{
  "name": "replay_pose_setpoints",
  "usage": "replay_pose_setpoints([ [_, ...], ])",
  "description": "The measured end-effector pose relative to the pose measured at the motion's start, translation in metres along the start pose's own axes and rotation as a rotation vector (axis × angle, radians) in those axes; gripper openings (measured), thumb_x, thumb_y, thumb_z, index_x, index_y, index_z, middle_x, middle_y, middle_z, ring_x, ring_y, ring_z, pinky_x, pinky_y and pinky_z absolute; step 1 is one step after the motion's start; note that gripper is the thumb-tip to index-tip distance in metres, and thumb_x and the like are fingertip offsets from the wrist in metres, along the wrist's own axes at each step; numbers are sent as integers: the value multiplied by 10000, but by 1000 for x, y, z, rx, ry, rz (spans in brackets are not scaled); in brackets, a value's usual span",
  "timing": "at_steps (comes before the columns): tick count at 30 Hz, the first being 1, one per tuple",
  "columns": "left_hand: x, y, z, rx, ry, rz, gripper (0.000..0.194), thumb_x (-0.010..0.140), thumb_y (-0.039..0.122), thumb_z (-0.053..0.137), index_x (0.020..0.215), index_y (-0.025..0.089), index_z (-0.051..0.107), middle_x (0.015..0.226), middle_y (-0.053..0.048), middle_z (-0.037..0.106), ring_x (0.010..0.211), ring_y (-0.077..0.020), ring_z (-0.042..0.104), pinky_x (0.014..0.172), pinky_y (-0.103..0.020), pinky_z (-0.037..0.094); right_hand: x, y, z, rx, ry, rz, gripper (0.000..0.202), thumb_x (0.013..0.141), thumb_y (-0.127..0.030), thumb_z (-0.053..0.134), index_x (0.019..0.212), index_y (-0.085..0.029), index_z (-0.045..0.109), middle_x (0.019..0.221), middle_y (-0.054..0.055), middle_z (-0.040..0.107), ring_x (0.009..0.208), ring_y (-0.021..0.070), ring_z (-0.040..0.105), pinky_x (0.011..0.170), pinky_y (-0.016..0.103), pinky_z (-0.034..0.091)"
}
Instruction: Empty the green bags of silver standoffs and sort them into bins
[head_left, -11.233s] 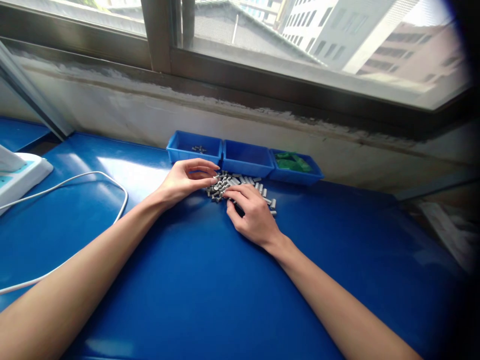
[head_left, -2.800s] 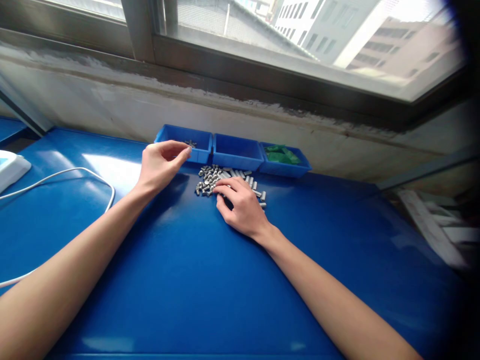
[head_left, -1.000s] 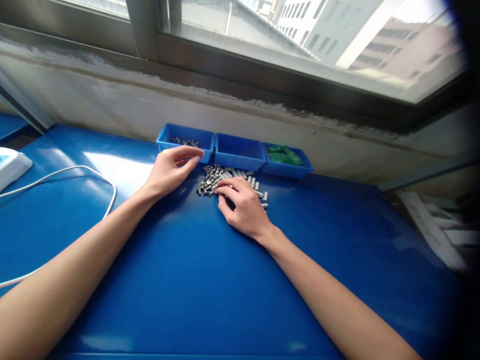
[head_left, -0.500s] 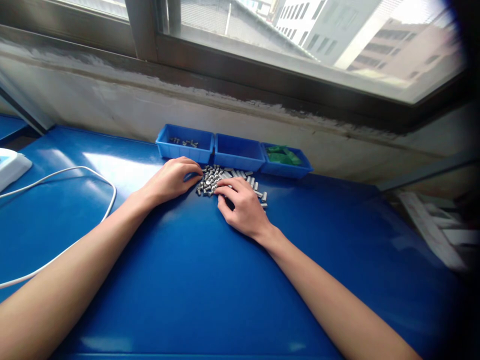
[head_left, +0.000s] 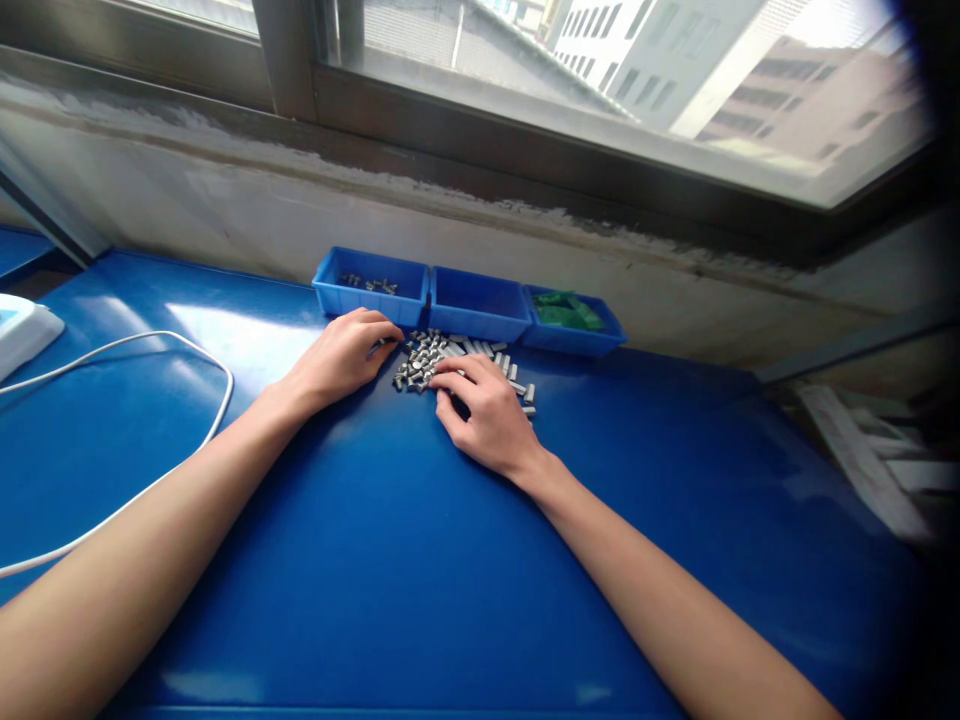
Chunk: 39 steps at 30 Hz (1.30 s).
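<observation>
My left hand [head_left: 352, 350] is at the left edge of a pile of small metal bolts [head_left: 421, 358]. Its thumb and fingertips are bent close together. Whatever they may hold is too small to make out. Over the right side of the pile rests my right hand [head_left: 487, 408], fingers curved and apart, with a gap between thumb and index finger. Its fingertips touch or nearly touch the bolts. Silvery metal cylinders [head_left: 529, 393] lie beyond and to the right of it, some partly hidden by the hand.
Behind the pile stand three blue bins: a left bin [head_left: 330, 295] with small metal parts, a middle bin [head_left: 480, 322], and a right bin [head_left: 611, 340] with green packets [head_left: 570, 310]. A white cable [head_left: 225, 385] crosses the blue table [head_left: 420, 580] at left, near a white device [head_left: 26, 335].
My left hand has shifted slightly up and away from the bolts, its fingertips a little left of before. My right hand has stayed nearly still.
</observation>
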<state>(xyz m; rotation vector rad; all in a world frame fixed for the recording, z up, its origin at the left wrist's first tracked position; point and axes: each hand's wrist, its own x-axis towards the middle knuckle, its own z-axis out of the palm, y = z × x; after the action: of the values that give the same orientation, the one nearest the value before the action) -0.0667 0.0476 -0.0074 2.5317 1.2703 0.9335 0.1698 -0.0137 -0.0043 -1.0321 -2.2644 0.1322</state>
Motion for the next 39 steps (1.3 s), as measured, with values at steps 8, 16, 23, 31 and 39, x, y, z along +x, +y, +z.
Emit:
replay_pose_setpoints([
  [8,1,10,-1,-326,142,-213,258,864,361,690,977,159,803,992,-113,771,844,-239,717,848,-367,566,-1,0,1,-3,-2,2,189,915,-135,569,1000,-200,724,1143,105,703,1116,268,623,1009,456,510],
  [16,6,22,3,-1096,209,-555,452,690,422,894,1044,169,775,1045,-115,776,967,-251,731,916,-388,575,0,0,1,-6,1,-11,194,915,-130,567,1004,-208,720,1134,96,712,1102,270,628,997,471,517],
  [23,7,23,5,-1361,132,-655,361,702,262,894,1029,173,769,1008,-99,769,1000,-204,729,971,-363,560,0,0,0,-6,-1,-5,186,921,-138,564,1000,-209,717,1140,100,708,1102,271,628,998,473,520],
  [31,16,21,0,-1214,457,-504,285,720,271,833,971,161,754,1079,-93,767,1118,-238,707,1080,-412,514,-2,1,1,2,1,2,189,918,-139,571,1011,-217,716,1150,101,704,1115,271,626,994,475,522],
  [39,19,19,-6,-910,439,-336,291,822,317,721,1079,188,768,1200,-76,752,1203,-256,665,1125,-436,471,-1,0,0,-5,1,2,188,918,-136,571,1004,-219,716,1146,98,706,1103,267,627,991,474,523],
])
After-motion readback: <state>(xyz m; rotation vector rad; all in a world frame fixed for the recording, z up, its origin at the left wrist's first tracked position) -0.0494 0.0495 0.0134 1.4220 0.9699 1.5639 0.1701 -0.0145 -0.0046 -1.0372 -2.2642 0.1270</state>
